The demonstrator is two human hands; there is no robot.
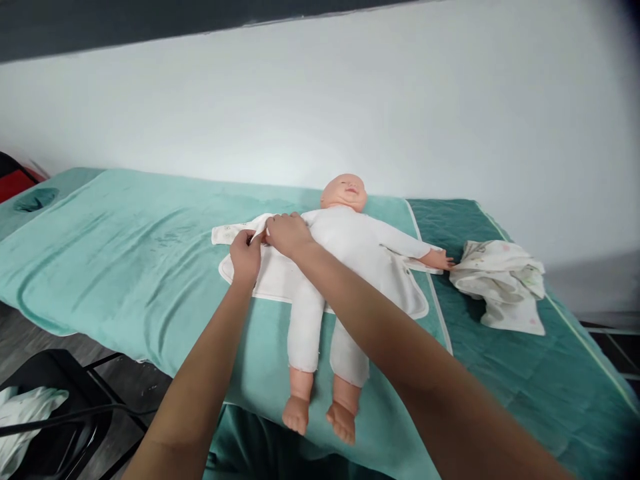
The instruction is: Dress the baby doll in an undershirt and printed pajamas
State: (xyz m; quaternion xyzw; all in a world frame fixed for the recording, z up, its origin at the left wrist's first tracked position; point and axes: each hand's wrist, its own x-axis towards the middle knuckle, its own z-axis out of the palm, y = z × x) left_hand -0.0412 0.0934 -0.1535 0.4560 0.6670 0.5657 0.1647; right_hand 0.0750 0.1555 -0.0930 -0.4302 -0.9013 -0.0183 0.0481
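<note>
- Doll point(345, 240) is on its back on the mint sheet point(125, 233), head toward the wall point(250, 120), feet toward you. Probably set so both its arms are within your reach.
- Shirt point(275, 277) is under the doll, spread open past both sides; flat layout looks meant to keep both sleeves accessible.
- Left sleeve point(223, 235) points out to your left, in line with the doll's arm on that side.
- Your left hand point(245, 257) pinches shirt cloth near that sleeve, likely to keep the opening lifted.
- Your right hand point(287, 235) curls over the doll's arm there, likely to steady it; knuckles hide the fingertips, can't tell if it grips.
- Doll's other arm point(395, 239) rests outstretched over the shirt's other side.
- Crumpled cloth point(500, 273) is on the dark mat point(525, 387), right by that arm's hand, off the shirt.
</note>
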